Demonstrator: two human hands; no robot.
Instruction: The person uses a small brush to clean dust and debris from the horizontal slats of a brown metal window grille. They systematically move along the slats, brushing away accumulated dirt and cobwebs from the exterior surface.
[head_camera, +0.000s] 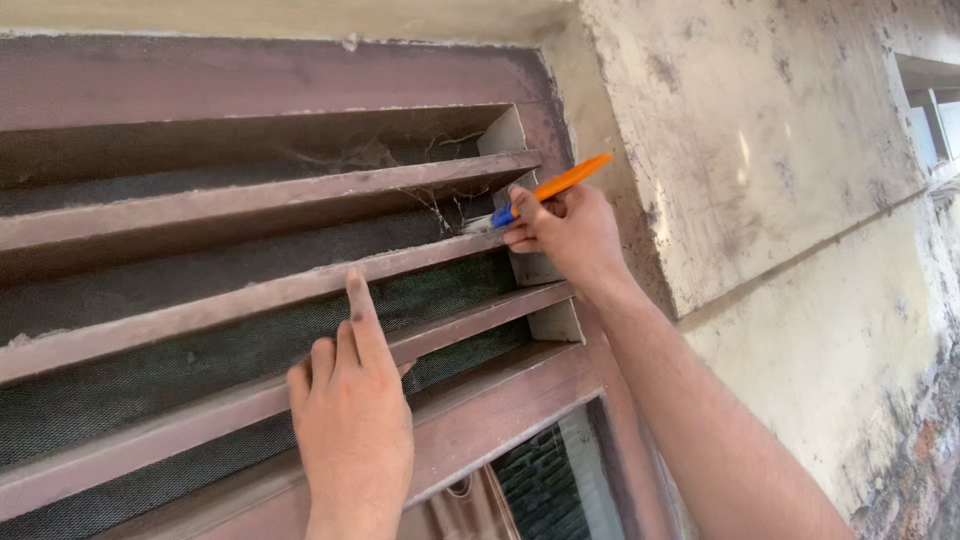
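Looking down from my head, my right hand (565, 232) is up at the right end of the louvred vent (250, 300), its fingers clamped round a small brush (540, 190) with an orange handle and a blue collar. The brush's long axis runs on a slant — handle end up and to the right, toward the stained plaster wall (780, 150), bristles down and to the left, poking into the gap between two brown slats just beside the vent's right side wall. Cobwebs (380, 155) hang in the upper gaps, up and to the left of the bristles, so the dirty stretch lies leftward along the slats from where I hold the brush. My left hand (350, 410) holds nothing: it rests lower down near the middle of the vent, palm against a lower slat, index finger stretched straight up with its tip on the edge of the slat above, the other fingers curled loosely together. Dark mesh (200, 350) shows behind the slats. The right hand is much the nearer to the webs — the left is well below them. Under the vent a brown frame (500, 410) tops a glass pane (545, 485).
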